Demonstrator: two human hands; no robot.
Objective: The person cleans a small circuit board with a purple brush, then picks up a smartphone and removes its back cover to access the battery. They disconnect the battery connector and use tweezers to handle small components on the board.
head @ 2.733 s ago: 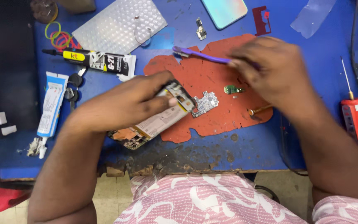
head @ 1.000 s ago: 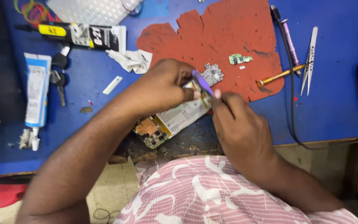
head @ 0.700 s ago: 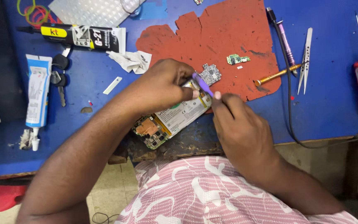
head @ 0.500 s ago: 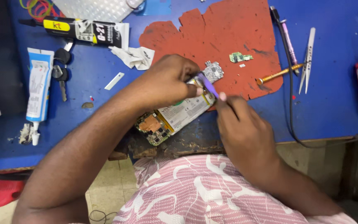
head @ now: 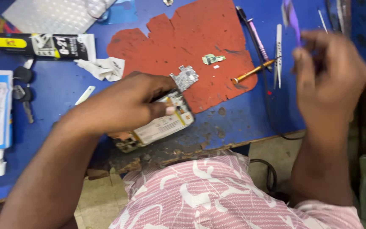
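Left hand (head: 130, 104) on opened phone (head: 162, 125)

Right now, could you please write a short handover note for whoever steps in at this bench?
Left hand: holds the opened phone down at the near edge of the blue table.
Right hand: lifted off to the right, blurred, a purple tool in its grip.
On the red mat: small silver circuit board, small green part, brass-tipped screwdriver. Tweezers lie beside the mat; a glue tube lies to the left.
Done: phone is open, parts out.
Left: the phone is not yet closed up; the parts are not yet back in.
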